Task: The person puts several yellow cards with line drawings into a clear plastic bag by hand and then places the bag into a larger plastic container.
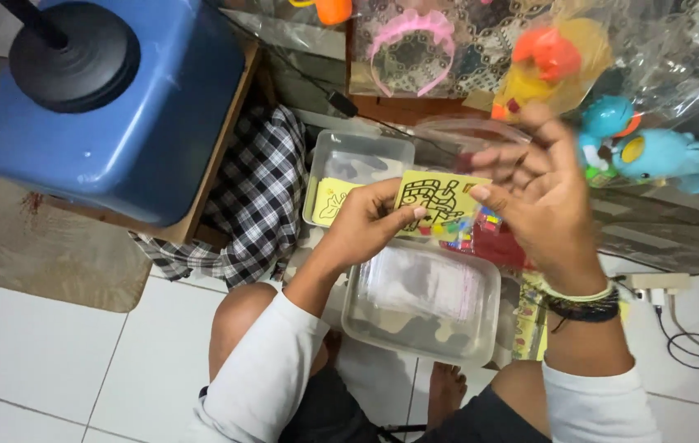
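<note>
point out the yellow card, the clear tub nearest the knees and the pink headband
yellow card (435, 199): head view, middle of its printed face
clear tub (481, 324): head view, right rim
pink headband (412, 24): head view, top of the arch

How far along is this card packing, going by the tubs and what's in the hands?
Done: nothing visibly finished. The near tub holds what look like clear sleeves, still stacked. In hand: the left hand holds a yellow card; the right hand is raised beside it, blurred, fingers spread. Left: another yellow card lies in the far tub.
</note>
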